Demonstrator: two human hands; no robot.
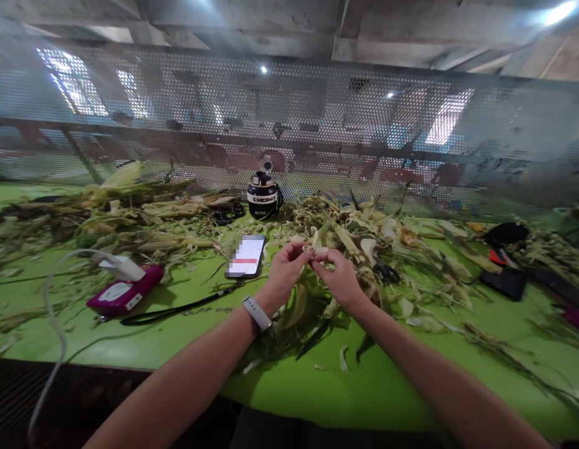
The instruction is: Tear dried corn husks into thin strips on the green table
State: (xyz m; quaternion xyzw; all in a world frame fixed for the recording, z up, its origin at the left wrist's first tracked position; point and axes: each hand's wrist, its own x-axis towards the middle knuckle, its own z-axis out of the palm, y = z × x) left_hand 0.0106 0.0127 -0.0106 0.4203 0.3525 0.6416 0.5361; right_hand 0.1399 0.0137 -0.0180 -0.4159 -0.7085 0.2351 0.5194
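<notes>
Pale husk strip (313, 249) sits just beyond table centre, pinched at both ends. I read the left hand (285, 272) as closed on its left end with thumb and forefinger, and the right hand (339, 279) closed on its right end the same way. The fingertips of the two hands nearly meet. Both hands are held up off the green table (289, 386), over a small heap of husks (308, 305) lying directly beneath them. Grey wristband (257, 313) on the left wrist.

Just left of the left hand: a phone (245, 255) flat on the table, screen lit, with a black lanyard (177, 310) trailing off to the left. Further left, a magenta power bank (123, 294) with a white plug (122, 268) on top and a pale cable (55, 324) looping down over the near edge. Behind the phone, a black jug (263, 194) with white lettering, upright. Scissors (386, 272) lie just right of the right hand, among leaves. I note a long husk pile (130, 212) across the far left. Black case (507, 282) well off to the right. Perforated metal screen (289, 125) walls the table's far side
</notes>
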